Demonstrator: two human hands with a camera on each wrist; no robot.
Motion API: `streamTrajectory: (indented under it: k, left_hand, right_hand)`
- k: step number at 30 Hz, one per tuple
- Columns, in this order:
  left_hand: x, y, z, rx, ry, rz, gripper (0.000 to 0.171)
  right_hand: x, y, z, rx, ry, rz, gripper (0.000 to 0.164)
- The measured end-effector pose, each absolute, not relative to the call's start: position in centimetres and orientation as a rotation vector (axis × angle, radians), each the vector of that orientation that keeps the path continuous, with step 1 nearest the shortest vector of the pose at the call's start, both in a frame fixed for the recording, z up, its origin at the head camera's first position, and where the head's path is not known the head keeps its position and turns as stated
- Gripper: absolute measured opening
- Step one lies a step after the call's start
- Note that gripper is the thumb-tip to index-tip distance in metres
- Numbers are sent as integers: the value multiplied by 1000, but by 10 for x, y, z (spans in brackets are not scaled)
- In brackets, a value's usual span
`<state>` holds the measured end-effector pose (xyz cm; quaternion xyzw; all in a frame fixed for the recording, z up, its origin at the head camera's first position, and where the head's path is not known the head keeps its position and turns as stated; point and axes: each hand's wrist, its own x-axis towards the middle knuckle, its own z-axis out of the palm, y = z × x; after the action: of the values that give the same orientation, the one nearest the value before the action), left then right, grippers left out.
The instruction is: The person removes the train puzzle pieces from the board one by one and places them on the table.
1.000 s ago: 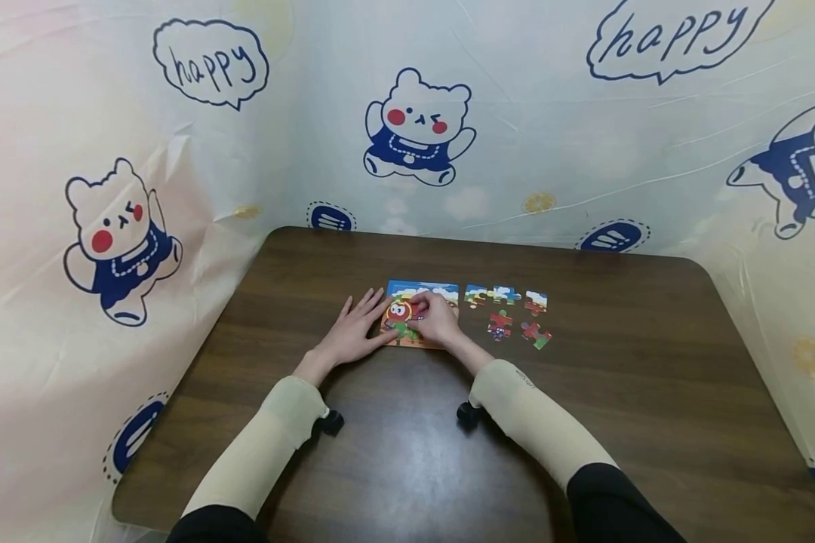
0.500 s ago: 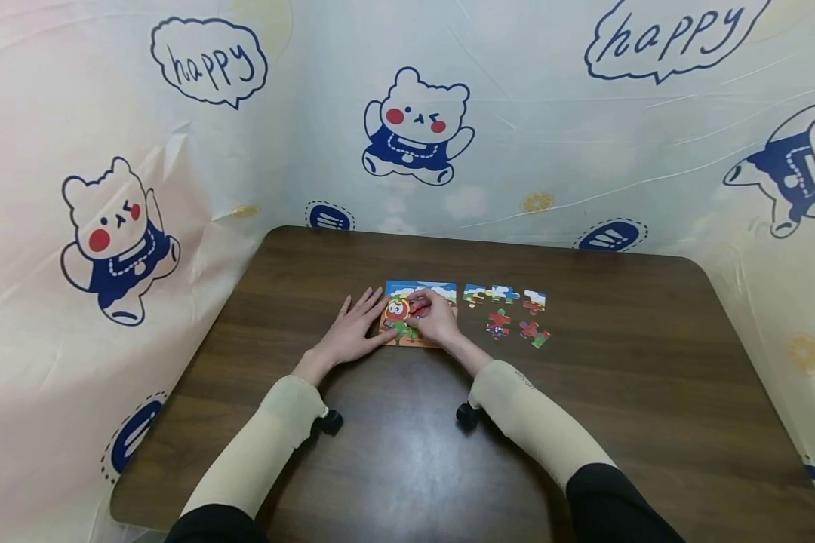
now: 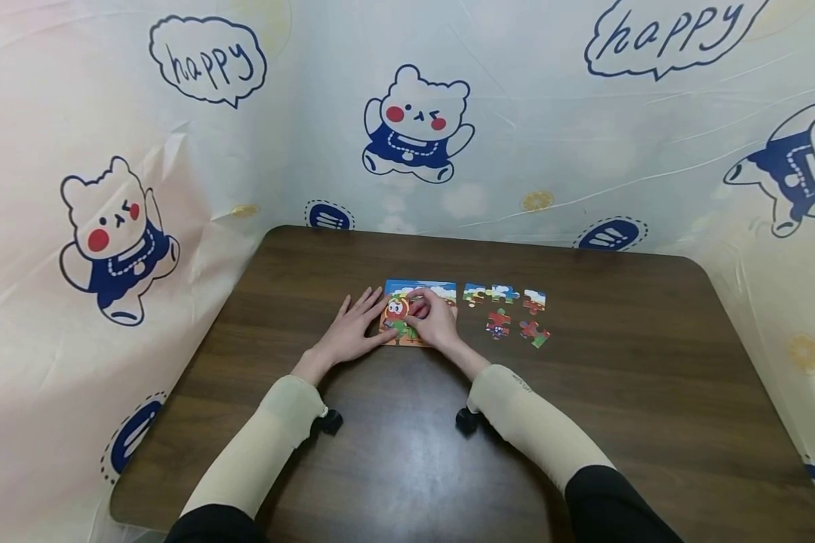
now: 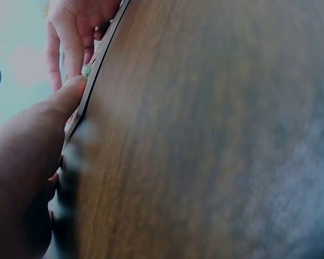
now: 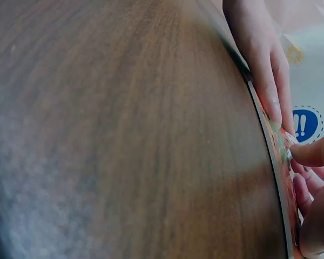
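A small picture puzzle board (image 3: 399,286), with a round red cartoon figure and a blue sky strip, lies on the table. My left hand (image 3: 349,332) rests along its left side with fingers spread, the thumb touching the lower edge. Over the middle of the board, my right hand (image 3: 438,320) has its thumb and fingers curled on a red puzzle piece (image 3: 417,308), mostly hidden by that hand. In the right wrist view the thin board (image 5: 282,172) appears edge-on, with the right thumb (image 5: 308,154) at its surface.
Several loose puzzle pieces lie right of the board, among them a blue sky piece (image 3: 505,294), a red-and-white one (image 3: 534,301) and a red-green one (image 3: 535,332). Beyond the brown table (image 3: 618,339) hangs a printed curtain (image 3: 550,151).
My right hand's fingers have shifted very slightly over the board. The left hand stays in place, and the loose pieces have not been moved.
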<state>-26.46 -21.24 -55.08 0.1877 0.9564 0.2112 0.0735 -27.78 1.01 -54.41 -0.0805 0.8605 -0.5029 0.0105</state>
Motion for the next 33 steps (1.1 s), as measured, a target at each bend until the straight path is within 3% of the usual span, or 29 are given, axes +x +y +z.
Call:
streamTrajectory:
  k: [33]
  left_hand:
    - [-266,-213,-551,598,2865,623,87]
  right_hand:
    - [-276,18,-542,-255,2546,-1750,37]
